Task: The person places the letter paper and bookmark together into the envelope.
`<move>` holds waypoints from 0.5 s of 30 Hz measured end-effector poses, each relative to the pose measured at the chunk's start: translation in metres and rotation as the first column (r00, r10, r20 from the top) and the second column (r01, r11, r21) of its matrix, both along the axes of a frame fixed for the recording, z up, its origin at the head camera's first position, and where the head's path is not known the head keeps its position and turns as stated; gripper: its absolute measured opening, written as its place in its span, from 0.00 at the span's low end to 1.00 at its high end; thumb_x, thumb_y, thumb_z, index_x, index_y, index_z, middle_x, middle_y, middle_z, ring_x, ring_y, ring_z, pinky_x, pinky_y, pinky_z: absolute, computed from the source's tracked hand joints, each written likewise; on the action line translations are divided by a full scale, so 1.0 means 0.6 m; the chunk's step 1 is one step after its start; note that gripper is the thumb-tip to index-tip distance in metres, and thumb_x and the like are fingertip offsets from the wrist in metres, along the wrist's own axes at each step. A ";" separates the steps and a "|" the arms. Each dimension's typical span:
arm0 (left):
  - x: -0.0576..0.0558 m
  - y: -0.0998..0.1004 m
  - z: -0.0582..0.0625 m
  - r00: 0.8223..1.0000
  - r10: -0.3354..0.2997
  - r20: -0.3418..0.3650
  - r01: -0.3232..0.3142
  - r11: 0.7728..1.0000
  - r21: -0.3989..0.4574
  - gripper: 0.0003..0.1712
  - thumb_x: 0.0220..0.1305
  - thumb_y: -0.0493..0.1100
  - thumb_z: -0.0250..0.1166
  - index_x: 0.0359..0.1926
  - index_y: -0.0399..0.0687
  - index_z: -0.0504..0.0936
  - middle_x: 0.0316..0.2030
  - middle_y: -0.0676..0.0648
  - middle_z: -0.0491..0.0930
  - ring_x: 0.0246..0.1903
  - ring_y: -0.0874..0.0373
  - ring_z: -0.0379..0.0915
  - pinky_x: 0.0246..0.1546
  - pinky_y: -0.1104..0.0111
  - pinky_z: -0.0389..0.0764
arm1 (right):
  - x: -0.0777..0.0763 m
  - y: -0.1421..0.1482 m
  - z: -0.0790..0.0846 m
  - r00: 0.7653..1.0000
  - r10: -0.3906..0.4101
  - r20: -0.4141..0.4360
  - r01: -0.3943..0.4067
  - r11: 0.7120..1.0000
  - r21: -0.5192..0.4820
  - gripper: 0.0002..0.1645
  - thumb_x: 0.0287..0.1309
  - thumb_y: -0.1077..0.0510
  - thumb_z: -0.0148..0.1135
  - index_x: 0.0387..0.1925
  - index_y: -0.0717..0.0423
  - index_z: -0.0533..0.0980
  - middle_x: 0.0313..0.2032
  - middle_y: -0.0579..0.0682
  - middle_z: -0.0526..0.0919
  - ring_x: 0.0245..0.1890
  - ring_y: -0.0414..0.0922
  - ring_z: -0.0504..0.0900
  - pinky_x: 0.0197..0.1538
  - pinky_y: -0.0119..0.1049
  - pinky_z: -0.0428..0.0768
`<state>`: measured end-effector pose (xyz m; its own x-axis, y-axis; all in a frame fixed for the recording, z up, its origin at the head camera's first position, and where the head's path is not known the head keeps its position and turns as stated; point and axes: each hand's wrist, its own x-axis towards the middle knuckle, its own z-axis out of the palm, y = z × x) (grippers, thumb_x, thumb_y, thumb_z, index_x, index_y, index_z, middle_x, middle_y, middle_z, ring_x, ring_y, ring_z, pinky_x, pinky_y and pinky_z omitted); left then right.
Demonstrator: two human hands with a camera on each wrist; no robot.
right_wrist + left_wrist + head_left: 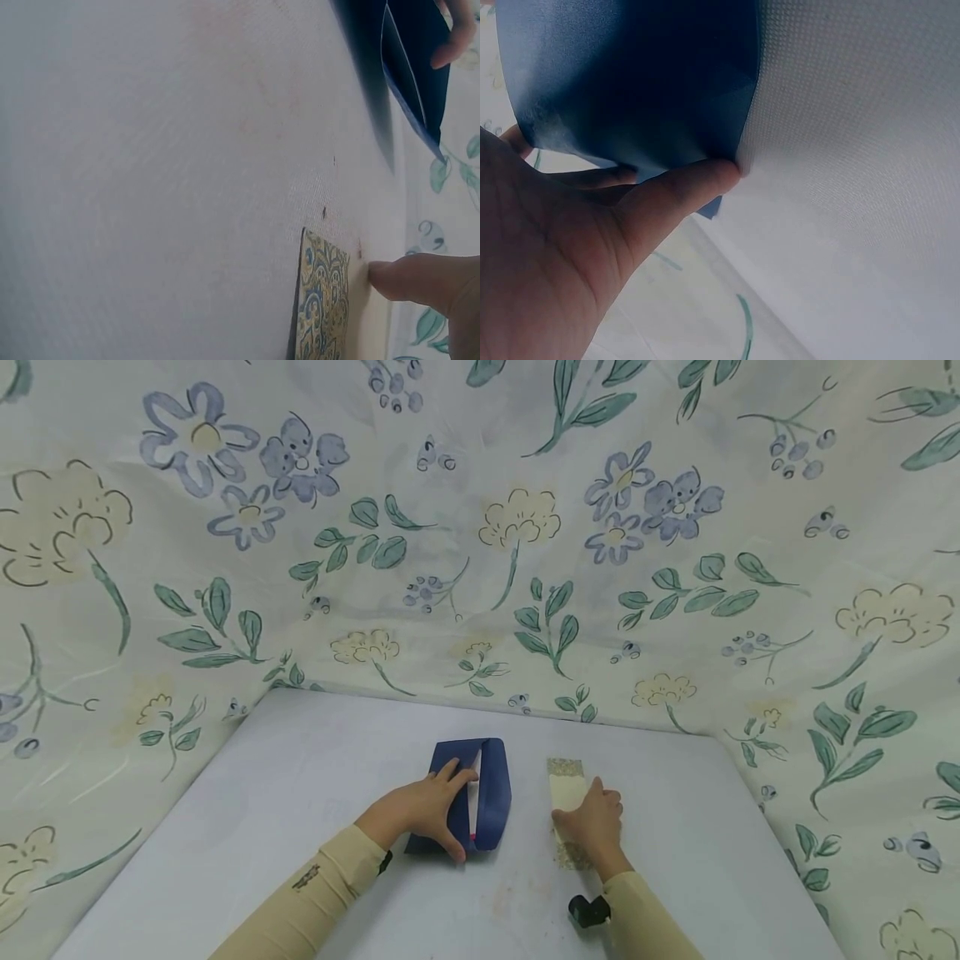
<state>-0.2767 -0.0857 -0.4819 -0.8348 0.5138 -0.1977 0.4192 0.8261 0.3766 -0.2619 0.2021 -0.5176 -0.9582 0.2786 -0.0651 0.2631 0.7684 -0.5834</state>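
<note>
A dark blue envelope (492,802) lies on the white table with its flap folded out to the right, and a pale strip shows in its opening. My left hand (420,806) grips it, the thumb on its near edge and the fingers across its top. In the left wrist view the thumb (697,180) presses against the blue paper. To the right lies a narrow cream card (566,789) with gold-patterned ends. My right hand (596,827) holds it across its width, thumb on the left side. One patterned end (322,300) shows closely in the right wrist view.
The white table (300,760) spreads around both hands. Floral sheeting (450,568) rises behind and at the sides of it. A black wrist device (587,911) sits at the right cuff. Faint reddish marks (502,893) stain the surface near me.
</note>
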 end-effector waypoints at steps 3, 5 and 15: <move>0.000 0.000 -0.001 1.000 -0.001 -0.004 0.001 1.000 0.002 0.71 0.31 0.68 0.85 0.75 0.57 0.59 0.77 0.30 0.48 0.68 0.20 0.56 0.59 0.34 0.70 | 0.000 0.001 -0.001 1.000 0.005 -0.018 -0.005 1.000 -0.013 0.60 0.51 0.52 0.78 0.73 0.75 0.54 0.61 0.79 0.61 0.64 0.72 0.63 0.63 0.64 0.70; -0.001 0.001 -0.002 1.000 0.000 -0.005 0.000 1.000 -0.001 0.71 0.31 0.68 0.85 0.75 0.58 0.59 0.77 0.31 0.48 0.68 0.20 0.56 0.59 0.34 0.70 | 0.000 0.001 -0.002 1.000 0.009 -0.029 -0.010 1.000 -0.014 0.60 0.51 0.52 0.78 0.73 0.75 0.54 0.62 0.79 0.61 0.65 0.72 0.62 0.63 0.63 0.70; 0.000 0.003 -0.001 1.000 0.003 -0.011 -0.003 1.000 -0.010 0.71 0.31 0.69 0.85 0.75 0.58 0.59 0.77 0.31 0.48 0.68 0.20 0.57 0.58 0.34 0.71 | 0.001 0.007 -0.008 0.997 0.036 -0.073 -0.037 0.999 -0.018 0.55 0.50 0.52 0.78 0.73 0.69 0.60 0.60 0.77 0.66 0.61 0.69 0.65 0.59 0.61 0.72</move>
<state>-0.2767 -0.0838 -0.4828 -0.8383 0.5095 -0.1938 0.4209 0.8309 0.3639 -0.2616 0.2061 -0.5226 -0.9700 0.2429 0.0004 0.1914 0.7650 -0.6150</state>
